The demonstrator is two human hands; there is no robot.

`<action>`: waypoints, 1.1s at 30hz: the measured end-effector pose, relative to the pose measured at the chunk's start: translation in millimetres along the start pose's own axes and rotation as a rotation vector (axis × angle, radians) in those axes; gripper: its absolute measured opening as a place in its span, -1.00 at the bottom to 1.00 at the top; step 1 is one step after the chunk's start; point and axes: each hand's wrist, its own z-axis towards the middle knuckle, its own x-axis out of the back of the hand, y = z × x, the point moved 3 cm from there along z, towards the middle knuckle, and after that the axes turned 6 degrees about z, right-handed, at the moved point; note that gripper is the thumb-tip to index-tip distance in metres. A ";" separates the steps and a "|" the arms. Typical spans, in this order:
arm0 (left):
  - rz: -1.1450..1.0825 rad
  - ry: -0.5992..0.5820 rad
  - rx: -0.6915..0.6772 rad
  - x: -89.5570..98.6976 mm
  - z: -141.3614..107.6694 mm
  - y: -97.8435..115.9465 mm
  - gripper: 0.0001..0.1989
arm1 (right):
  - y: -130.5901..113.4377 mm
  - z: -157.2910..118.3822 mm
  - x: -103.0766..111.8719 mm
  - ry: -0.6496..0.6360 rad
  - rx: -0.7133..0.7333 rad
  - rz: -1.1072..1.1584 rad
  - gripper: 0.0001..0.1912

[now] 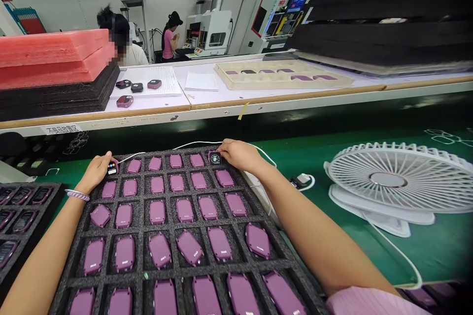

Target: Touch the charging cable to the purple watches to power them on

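Observation:
In front of me lies a black foam tray (143, 209) with rows of square pockets. Most pockets hold a purple watch case (157, 211), back side up, several of them turned askew. At the tray's far left corner, my left hand (95, 172) pinches a purple smartwatch (112, 168) whose screen is lit. My right hand (239, 156) reaches to the far right corner, its fingers closed on the edge of another smartwatch (214, 158) showing a lit dial. The undersides of both watches are hidden.
A white fan (388, 179) stands on the green mat to the right, near a white cable (399, 253). Another watch tray (48, 211) sits at left. The raised shelf ahead bears red foam (55, 54), a cream tray (229, 81) and stacked black trays (380, 34). Two people are beyond.

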 end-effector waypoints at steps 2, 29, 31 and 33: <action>0.009 0.003 0.000 0.3 -0.6 1.0 -0.24 | -0.7 -0.9 0.5 0.007 -0.008 -0.001 -0.64; -0.074 -0.067 -0.034 -0.1 0.3 -2.7 -0.40 | -48.4 0.4 -5.7 -0.025 0.147 0.059 -0.63; -0.114 -0.146 -0.052 4.1 1.7 -3.9 -0.41 | -49.6 12.1 -6.4 -0.093 0.075 0.031 -0.62; -0.155 -0.219 -0.068 9.5 3.9 -4.5 -0.39 | -54.3 19.6 -7.6 -0.112 0.052 0.002 -0.64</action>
